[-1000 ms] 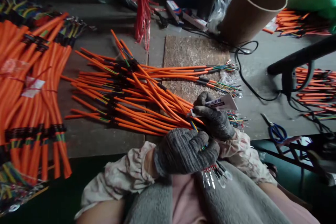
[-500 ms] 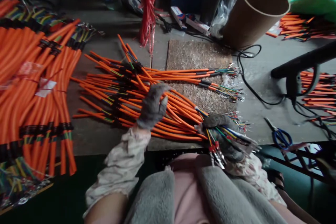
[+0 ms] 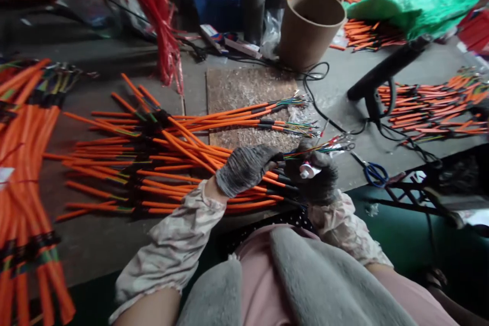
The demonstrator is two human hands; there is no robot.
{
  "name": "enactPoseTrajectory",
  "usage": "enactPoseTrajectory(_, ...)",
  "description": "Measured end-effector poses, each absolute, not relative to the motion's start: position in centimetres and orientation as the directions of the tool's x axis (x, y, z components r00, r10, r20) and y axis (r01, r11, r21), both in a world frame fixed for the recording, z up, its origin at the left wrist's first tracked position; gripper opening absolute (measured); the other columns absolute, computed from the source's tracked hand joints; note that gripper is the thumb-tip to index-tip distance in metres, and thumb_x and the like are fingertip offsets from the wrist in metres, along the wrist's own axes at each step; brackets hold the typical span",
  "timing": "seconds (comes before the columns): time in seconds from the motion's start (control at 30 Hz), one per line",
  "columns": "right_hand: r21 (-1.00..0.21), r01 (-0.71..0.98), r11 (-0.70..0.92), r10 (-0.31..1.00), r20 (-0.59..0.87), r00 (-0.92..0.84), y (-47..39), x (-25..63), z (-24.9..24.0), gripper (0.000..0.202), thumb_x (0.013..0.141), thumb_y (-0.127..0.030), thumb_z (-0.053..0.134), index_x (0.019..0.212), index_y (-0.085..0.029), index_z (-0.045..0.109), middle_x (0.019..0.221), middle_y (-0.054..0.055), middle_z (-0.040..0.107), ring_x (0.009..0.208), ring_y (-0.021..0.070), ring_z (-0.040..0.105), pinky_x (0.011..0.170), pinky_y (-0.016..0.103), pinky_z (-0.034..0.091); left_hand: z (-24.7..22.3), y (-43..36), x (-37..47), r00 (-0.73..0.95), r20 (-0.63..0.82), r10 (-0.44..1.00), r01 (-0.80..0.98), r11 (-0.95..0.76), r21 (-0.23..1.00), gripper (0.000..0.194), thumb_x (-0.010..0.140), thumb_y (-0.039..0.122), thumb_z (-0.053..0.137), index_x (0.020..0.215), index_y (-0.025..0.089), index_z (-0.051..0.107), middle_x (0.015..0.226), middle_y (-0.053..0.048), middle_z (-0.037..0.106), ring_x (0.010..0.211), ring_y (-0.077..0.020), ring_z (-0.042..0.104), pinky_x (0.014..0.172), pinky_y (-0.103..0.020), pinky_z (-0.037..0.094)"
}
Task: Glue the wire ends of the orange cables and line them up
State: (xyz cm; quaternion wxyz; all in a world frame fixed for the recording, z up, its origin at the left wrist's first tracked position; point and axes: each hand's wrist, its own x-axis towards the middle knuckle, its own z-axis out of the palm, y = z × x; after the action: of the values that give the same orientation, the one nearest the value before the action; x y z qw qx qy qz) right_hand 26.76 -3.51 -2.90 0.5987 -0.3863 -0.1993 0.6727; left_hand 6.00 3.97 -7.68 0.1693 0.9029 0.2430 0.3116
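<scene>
1. Head view, clock centred on the right hand: that hand (image 3: 317,178), gloved, had its fingers curled about a small white tube (image 3: 310,169), nozzle facing the body. The tube looked light and probably squeezable, best held lightly around its barrel.

2. At nine o'clock, the gloved left hand (image 3: 248,167) had its fingers closed narrowly on a cable (image 3: 292,155), near where its coloured wires (image 3: 324,147) emerged. How much of it they gripped was hidden.

3. The cable hung between the hands above the table (image 3: 340,66), its wires crossing the right hand towards two o'clock; whether the right fingers pinched them, I could not tell. It seemed light and springy, the sheathed part the firm place to hold. The wires looked limp, and the metal terminals (image 3: 346,141) likely to bend or snag on knitted gloves.

4. Other orange cables (image 3: 179,188) lay crossed at nine o'clock, apt to drag on neighbours.

5. Blue-handled scissors (image 3: 376,174) lay at three o'clock.

6. Beyond, a rough board (image 3: 229,84) lay between ten and eleven; a black gun-shaped tool (image 3: 385,69) rested at one o'clock.

7. Farthest, a cardboard cylinder (image 3: 311,35) stood at twelve.
</scene>
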Motion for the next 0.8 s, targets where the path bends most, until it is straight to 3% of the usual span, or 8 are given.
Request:
enactPoseTrajectory(0.17, -0.624, -0.749, -0.223, 0.943, -0.334, -0.002, -6.2, 26.4, -4.2, 0.021, 0.081, -0.036, 0.079, 0.089, -0.024, 0.065, 0.06, -0.008, 0.054, 0.044, 0.0063, 0.033, 0.043, 0.019, 0.035, -8.9, 3.9, 9.2, 0.727, 0.421, 0.542, 0.367, -0.826, 0.429, 0.034, 0.108, 0.028, 0.049, 0.134, 0.015, 0.068, 0.122, -0.014, 0.077, 0.117, -0.0249, 0.074, 0.098, -0.037, 0.062)
enactPoseTrajectory(0.27, -0.575, -0.764, -0.292, 0.923, -0.38, -0.067, -8.4, 26.0, -4.9, 0.021, 0.081, -0.032, 0.078, 0.097, -0.023, 0.067, 0.063, -0.005, 0.062, 0.044, 0.0065, 0.036, 0.04, 0.017, 0.029, -10.5, 3.9, 9.6, 0.851, 0.231, 0.472, 0.354, -0.84, 0.411, 0.034, 0.105, 0.027, 0.057, 0.134, 0.015, 0.068, 0.126, -0.014, 0.076, 0.119, -0.0246, 0.073, 0.104, -0.038, 0.06)
enactPoseTrajectory(0.37, -0.587, -0.756, -0.29, 0.93, -0.36, -0.077, -9.3, 25.8, -4.9, 0.021, 0.08, -0.034, 0.078, 0.092, -0.021, 0.067, 0.068, -0.002, 0.066, 0.047, 0.0079, 0.043, 0.042, 0.017, 0.035, -11.4, 5.2, 10.2, 0.911, 0.037, 0.411, 0.356, -0.827, 0.434, 0.032, 0.104, 0.029, 0.058, 0.132, 0.018, 0.069, 0.127, -0.009, 0.077, 0.118, -0.022, 0.072, 0.105, -0.035, 0.058)
enactPoseTrajectory(0.43, -0.601, -0.751, -0.273, 0.932, -0.359, -0.052, -9.2, 26.1, -4.5, 0.022, 0.078, -0.035, 0.079, 0.092, -0.022, 0.066, 0.069, -0.003, 0.066, 0.049, 0.0093, 0.048, 0.045, 0.019, 0.041, -11.7, 7.0, 11.4, 0.872, 0.006, 0.489, 0.44, -0.791, 0.425, 0.032, 0.105, 0.024, 0.053, 0.132, 0.019, 0.069, 0.132, -0.01, 0.075, 0.124, -0.0224, 0.07, 0.11, -0.038, 0.055)
enactPoseTrajectory(0.53, -0.625, -0.744, -0.238, 0.931, -0.364, 0.007, -9.0, 26.9, -3.9, 0.024, 0.075, -0.032, 0.083, 0.09, -0.023, 0.067, 0.072, -0.004, 0.065, 0.054, 0.0101, 0.057, 0.049, 0.019, 0.047, -12.0, 10.5, 14.5, 0.729, 0.041, 0.683, 0.614, -0.679, 0.403, 0.033, 0.099, 0.011, 0.053, 0.126, 0.012, 0.071, 0.133, -0.017, 0.073, 0.129, -0.0282, 0.067, 0.118, -0.049, 0.049)
enactPoseTrajectory(0.6, -0.642, -0.737, -0.208, 0.935, -0.353, 0.043, -9.3, 27.5, -3.6, 0.025, 0.075, -0.031, 0.085, 0.091, -0.024, 0.067, 0.074, -0.005, 0.066, 0.058, 0.01, 0.061, 0.052, 0.018, 0.049, -12.3, 12.2, 16.8, 0.646, 0.076, 0.76, 0.678, -0.616, 0.401, 0.025, 0.092, 0.006, 0.057, 0.11, 0.007, 0.074, 0.12, -0.022, 0.076, 0.122, -0.0327, 0.069, 0.114, -0.053, 0.049)
enactPoseTrajectory(0.7, -0.672, -0.719, -0.18, 0.947, -0.315, 0.057, -10.5, 28.3, -3.7, 0.023, 0.082, -0.034, 0.083, 0.095, -0.024, 0.067, 0.078, -0.003, 0.069, 0.062, 0.0127, 0.065, 0.057, 0.022, 0.055, -12.0, 13.7, 18.3, 0.598, 0.169, 0.783, 0.671, -0.605, 0.428, 0.008, 0.091, 0.012, 0.063, 0.09, 0.007, 0.07, 0.099, -0.018, 0.076, 0.106, -0.0298, 0.072, 0.104, -0.045, 0.054)
enactPoseTrajectory(0.8, -0.671, -0.725, -0.155, 0.951, -0.301, 0.076, -11.6, 29.1, -4.2, 0.022, 0.084, -0.035, 0.082, 0.095, -0.023, 0.067, 0.078, -0.002, 0.07, 0.065, 0.0153, 0.068, 0.06, 0.026, 0.058, -10.3, 14.4, 16.3, 0.43, 0.33, 0.84, 0.694, -0.541, 0.475, 0.022, 0.105, 0.025, 0.049, 0.098, 0.012, 0.065, 0.095, -0.011, 0.072, 0.092, -0.0215, 0.071, 0.091, -0.034, 0.056)
